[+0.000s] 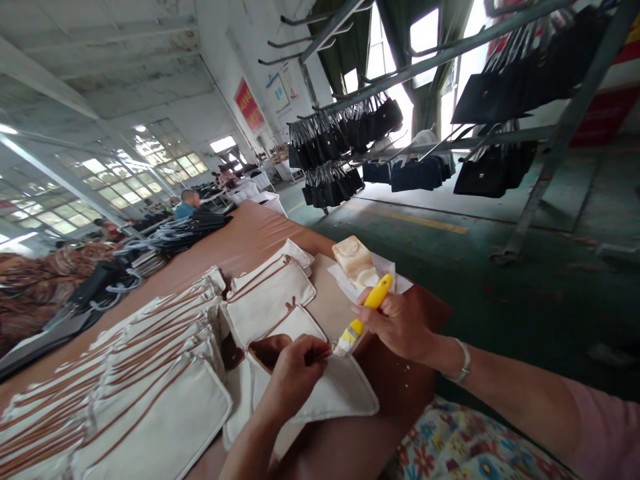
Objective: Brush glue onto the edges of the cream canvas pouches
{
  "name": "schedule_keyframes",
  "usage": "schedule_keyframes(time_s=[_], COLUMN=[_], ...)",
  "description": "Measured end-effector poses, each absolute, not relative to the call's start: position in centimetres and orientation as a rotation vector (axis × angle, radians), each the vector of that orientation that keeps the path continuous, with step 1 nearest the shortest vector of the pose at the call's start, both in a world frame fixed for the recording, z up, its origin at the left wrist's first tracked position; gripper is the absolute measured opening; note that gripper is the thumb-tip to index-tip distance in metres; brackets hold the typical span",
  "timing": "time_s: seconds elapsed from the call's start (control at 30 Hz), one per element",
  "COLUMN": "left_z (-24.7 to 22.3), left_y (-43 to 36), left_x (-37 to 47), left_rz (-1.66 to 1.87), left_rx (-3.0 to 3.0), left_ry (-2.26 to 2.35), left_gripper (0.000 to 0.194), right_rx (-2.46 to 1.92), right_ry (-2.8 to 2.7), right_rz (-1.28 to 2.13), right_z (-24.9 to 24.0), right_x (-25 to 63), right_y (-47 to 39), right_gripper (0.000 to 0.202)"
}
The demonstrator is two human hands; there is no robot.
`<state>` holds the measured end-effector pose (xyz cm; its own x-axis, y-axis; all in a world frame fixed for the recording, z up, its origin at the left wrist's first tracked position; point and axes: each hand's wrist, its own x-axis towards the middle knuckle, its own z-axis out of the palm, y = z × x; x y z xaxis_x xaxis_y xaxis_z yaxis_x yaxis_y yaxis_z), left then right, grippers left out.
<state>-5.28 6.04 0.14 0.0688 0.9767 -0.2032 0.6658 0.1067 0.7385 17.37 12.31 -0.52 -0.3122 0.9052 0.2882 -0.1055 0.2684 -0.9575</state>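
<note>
The brown surface (pixel 280 233) carries a long overlapping run of finished cream pouches (pixel 140 373) from 7 o'clock toward the centre. At 6 o'clock lies the pouch in work (pixel 340 393), flat near the surface's front edge. The left hand (pixel 293 373) is closed on its brown trim at the top corner, pinching it steady. The right hand (pixel 400 323) is wrapped around the yellow brush (pixel 365 313), bristles touching the pouch just beside the left fingertips.

Risks, as judged: the bristles sit on pale canvas, so any drift off the trim would likely stain it. Neighbouring pouches lie touching at 9 o'clock and could catch smears. The block on white paper (pixel 357 263) at 12 o'clock sits near the surface's edge; a knock from the right wrist could push it off.
</note>
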Motion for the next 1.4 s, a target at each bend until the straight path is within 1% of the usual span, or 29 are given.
schedule_keyframes(time_s=[0.13, 0.2, 0.3, 0.43, 0.63, 0.77, 0.87, 1.0, 1.07, 1.2, 1.3, 1.4], left_z=[0.1, -0.2, -0.7, -0.6, 0.0, -0.3, -0.5, -0.3, -0.2, 0.5, 2.2, 5.9], left_y=[5.5, 5.3, 5.2, 4.7, 2.8, 2.2, 2.1, 2.0, 1.9, 2.5, 4.9, 8.8], left_x=[-4.9, -5.0, -5.3, -4.9, -3.3, -2.9, -2.9, -2.6, -2.6, -3.8, -6.1, -8.5], left_rz=[0.553, 0.594, 0.630, 0.637, 0.636, 0.654, 0.657, 0.624, 0.590, 0.434, 0.231, 0.101], left_rx=[1.628, 1.578, 1.521, 1.622, 1.852, 1.930, 1.967, 2.022, 2.048, 2.107, 2.136, 2.111], left_ry=[1.721, 1.714, 1.664, 1.684, 1.624, 1.670, 1.699, 1.713, 1.715, 1.783, 1.934, 1.982], left_gripper=[0.012, 0.011, 0.015, 0.012, 0.013, 0.015, 0.012, 0.014, 0.014, 0.011, 0.009, 0.012], right_rx=[-0.797, -0.812, -0.809, -0.763, -0.930, -0.832, -0.766, -0.855, -0.834, -0.769, -0.849, -0.892], right_ry=[-1.600, -1.584, -1.597, -1.683, -1.499, -1.603, -1.636, -1.509, -1.548, -1.535, -1.331, -1.231], right_rz=[1.019, 0.964, 0.994, 1.006, 1.032, 1.298, 1.434, 1.295, 1.316, 1.524, 1.387, 1.149], right_z=[-0.6, -0.1, 0.4, 0.0, -0.9, -0.9, -0.3, 0.3, 0.2, 0.1, 0.5, 1.0], right_x=[16.7, 17.1, 17.6, 17.5, 18.1, 18.3, 18.9, 19.2, 18.8, 18.9, 20.9, 23.7], right_y=[13.1, 13.0, 12.2, 11.7, 12.9, 12.6, 12.3, 12.4, 12.0, 11.4, 12.2, 14.2], right_gripper=[0.018, 0.017, 0.018, 0.021, 0.026, 0.031, 0.029, 0.029, 0.031, 0.031, 0.028, 0.024])
